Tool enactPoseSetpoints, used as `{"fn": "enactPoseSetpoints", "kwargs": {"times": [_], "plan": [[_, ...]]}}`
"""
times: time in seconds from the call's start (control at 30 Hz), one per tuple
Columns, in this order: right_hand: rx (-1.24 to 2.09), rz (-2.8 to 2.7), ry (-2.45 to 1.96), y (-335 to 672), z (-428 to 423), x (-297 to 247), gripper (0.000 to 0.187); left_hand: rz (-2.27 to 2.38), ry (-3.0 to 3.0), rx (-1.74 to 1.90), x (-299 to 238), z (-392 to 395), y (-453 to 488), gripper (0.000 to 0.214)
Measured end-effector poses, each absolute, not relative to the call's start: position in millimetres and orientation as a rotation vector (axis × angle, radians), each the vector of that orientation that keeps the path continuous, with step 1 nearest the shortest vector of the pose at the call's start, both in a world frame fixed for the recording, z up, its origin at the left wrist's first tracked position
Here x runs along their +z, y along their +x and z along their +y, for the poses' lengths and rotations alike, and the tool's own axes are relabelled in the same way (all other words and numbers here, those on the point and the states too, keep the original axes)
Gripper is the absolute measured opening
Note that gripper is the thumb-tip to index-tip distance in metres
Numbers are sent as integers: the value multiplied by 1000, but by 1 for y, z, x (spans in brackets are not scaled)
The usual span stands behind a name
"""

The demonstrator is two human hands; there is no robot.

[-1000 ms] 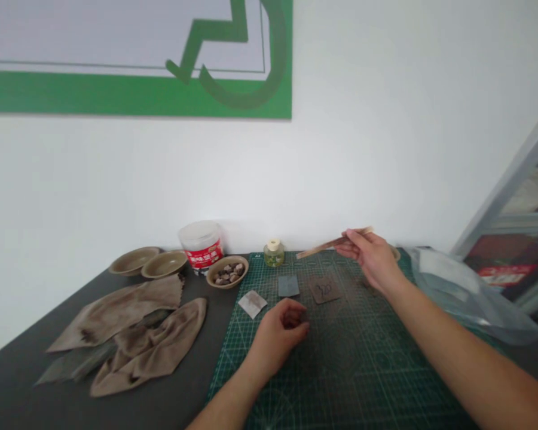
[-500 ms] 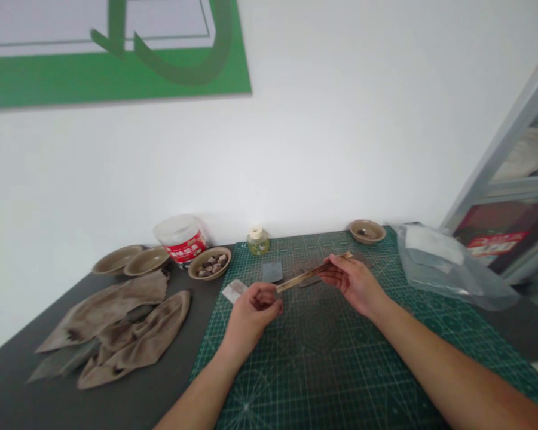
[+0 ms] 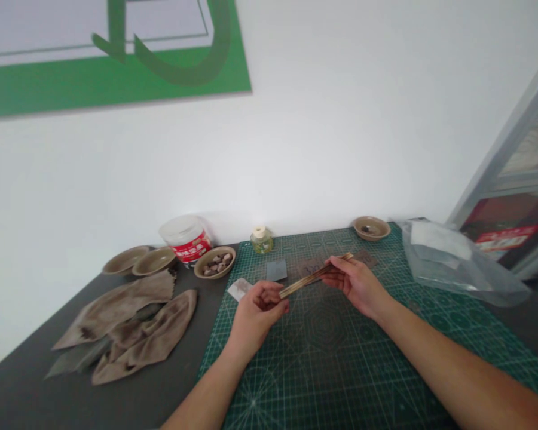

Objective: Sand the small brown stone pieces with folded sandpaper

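Observation:
Both my hands hold a thin bundle of wooden sticks [image 3: 305, 280] above a green cutting mat [image 3: 341, 358]. My right hand [image 3: 356, 283] is closed round the far end of the sticks. My left hand [image 3: 257, 310] is curled at the near end, its fingers pinched at the tips of the sticks. Just beyond the hands lie a grey square of sandpaper [image 3: 276, 270] and a brown square [image 3: 316, 264], partly hidden by the sticks. A small whitish scrap [image 3: 239, 289] lies beside my left hand.
Brown cloths [image 3: 130, 325] lie at the left. Along the wall stand two empty bowls [image 3: 141, 261], a white tub with a red label [image 3: 186, 239], a bowl of small stones [image 3: 214, 263], a small glass bottle [image 3: 262, 239] and another bowl [image 3: 370, 228]. A clear plastic bag [image 3: 452, 263] lies at the right.
My right hand has brought the sticks down from over the far mat towards me. My left hand has risen and closed on their near end. The view has swung slightly.

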State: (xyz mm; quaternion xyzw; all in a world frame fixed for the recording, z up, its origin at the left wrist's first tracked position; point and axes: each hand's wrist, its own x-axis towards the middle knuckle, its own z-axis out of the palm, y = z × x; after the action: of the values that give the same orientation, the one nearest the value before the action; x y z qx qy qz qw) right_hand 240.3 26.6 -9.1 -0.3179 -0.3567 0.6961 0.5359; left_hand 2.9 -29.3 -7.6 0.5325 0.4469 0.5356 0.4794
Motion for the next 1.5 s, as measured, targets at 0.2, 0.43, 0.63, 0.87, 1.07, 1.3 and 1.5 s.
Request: {"fn": "enactPoseSetpoints", "kwargs": {"times": [0.2, 0.43, 0.63, 0.87, 1.07, 1.3, 1.5], "plan": [[1663, -868, -746, 239, 25, -8, 19, 1082, 1317, 1295, -6, -31, 4, 28], [1634, -842, -752, 241, 25, -8, 18, 1090, 1323, 1303, -4, -33, 4, 27], [1639, -832, -762, 240, 23, -8, 19, 1092, 1330, 1296, -6, -34, 4, 27], [1566, -815, -762, 254, 31, -3, 20, 1159, 1329, 1261, -10, -33, 3, 26], [1318, -994, -695, 237, 59, 47, 23, 1195, 1464, 1037, -18, -37, 2, 21], [1028, -1226, -713, 154, 124, 85, 28, 1202, 1566, 893, -16, -44, 6, 21], [842, -1473, -773, 118, 146, 81, 30, 1218, 1663, 888, -8, -48, 4, 19]]}}
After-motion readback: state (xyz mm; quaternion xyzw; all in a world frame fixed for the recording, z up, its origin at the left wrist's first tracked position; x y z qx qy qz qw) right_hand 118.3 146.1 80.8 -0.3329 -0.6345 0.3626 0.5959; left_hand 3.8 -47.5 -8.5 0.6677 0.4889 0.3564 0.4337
